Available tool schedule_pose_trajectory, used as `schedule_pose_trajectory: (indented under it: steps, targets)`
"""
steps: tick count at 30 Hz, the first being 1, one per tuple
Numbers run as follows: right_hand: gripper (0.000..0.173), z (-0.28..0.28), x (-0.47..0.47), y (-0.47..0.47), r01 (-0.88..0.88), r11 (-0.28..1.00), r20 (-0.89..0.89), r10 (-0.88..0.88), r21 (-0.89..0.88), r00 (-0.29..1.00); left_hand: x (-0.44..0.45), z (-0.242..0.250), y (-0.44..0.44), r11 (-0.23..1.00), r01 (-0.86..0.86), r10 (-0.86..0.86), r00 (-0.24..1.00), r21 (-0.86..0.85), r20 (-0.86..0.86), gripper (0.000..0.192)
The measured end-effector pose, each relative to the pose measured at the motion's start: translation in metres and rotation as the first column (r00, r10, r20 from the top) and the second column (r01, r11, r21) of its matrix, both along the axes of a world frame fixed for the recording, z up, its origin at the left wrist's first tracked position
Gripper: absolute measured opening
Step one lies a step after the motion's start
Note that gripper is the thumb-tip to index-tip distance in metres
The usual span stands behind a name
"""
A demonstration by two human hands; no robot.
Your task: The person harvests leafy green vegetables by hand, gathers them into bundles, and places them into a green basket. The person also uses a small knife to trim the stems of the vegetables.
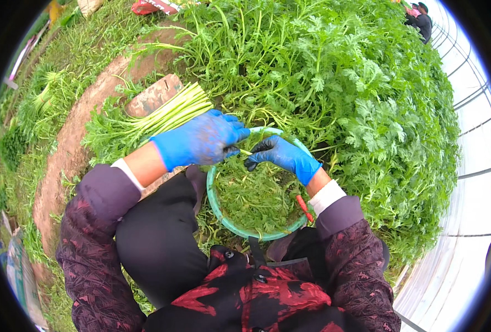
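Note:
My left hand [202, 137], in a soiled blue glove, is above the left rim of a green basin [213, 203]. Its thumb and finger close on one end of a short pale green stem piece [245, 152]. My right hand [285, 155], also blue-gloved, pinches the other end over the basin. Loose leafy trimmings [258, 195] fill much of the basin. Just beyond my left hand lies a bunch of leafy green stalks [179, 110], cut ends towards the upper right, across a worn board [152, 96]. My left forearm and glove hide part of the bunch.
A red handle-like object [305, 208] rests at the basin's right rim. Dense leafy plants [353, 95] grow ahead and right. Tied bunches [44, 95] lie left beyond a dirt strip [73, 137]. Another person [421, 23] is far off, near the plastic-covered greenhouse wall [473, 166].

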State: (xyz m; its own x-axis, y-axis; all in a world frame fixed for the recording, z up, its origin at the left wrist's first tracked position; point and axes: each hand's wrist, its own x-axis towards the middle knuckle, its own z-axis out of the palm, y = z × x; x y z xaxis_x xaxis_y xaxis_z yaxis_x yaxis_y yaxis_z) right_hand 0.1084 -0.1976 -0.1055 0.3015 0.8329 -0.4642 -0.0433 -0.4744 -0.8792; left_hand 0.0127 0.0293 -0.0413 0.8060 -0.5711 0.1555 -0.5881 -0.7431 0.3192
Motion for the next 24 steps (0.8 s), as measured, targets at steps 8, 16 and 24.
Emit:
schedule_pose_trajectory:
  steps: [8, 16, 24]
  targets:
    - [0.027, 0.033, 0.005, -0.026, -0.055, 0.994, -0.123, 0.066, 0.091, 0.990, 0.004, -0.001, 0.009, 0.935, -0.321, 0.207, 0.839, -0.151, -0.504, 0.028]
    - [0.030, 0.013, 0.044, -0.090, 0.210, 0.954, 0.015, -0.212, -0.214, 0.977, -0.016, -0.002, 0.044, 0.808, -0.549, 0.334, 0.726, -0.215, -0.601, 0.029]
    - [0.035, -0.001, 0.022, -0.022, 0.448, 0.881, -0.346, -0.378, 0.149, 0.858, -0.029, -0.015, 0.059, 0.719, -0.625, 0.363, 0.711, -0.304, -0.602, 0.024]
